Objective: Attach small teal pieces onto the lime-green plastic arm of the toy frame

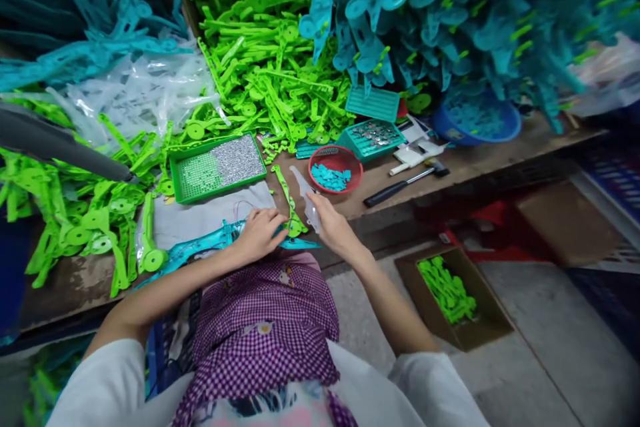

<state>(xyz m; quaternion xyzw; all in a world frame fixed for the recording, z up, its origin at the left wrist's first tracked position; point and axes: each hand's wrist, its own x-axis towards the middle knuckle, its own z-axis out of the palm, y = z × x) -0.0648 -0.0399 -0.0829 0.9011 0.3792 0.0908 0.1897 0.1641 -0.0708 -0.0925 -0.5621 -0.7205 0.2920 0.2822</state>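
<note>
Teal plastic arm (200, 247) lies flat at the bench's near edge, at about eleven o'clock from the purple checked apron (265, 320). Left hand (260, 235) presses down on it, fingers curled over its right end. Right hand (333, 225), just at its three o'clock, is closed around a clear squeeze bottle (307, 203), nozzle tilted toward eleven o'clock beside a green plastic strip (290, 207). Farther, at twelve, sits a red bowl (336, 169); at ten, a green tray (217, 167); at two, a hammer (405, 183).
</note>
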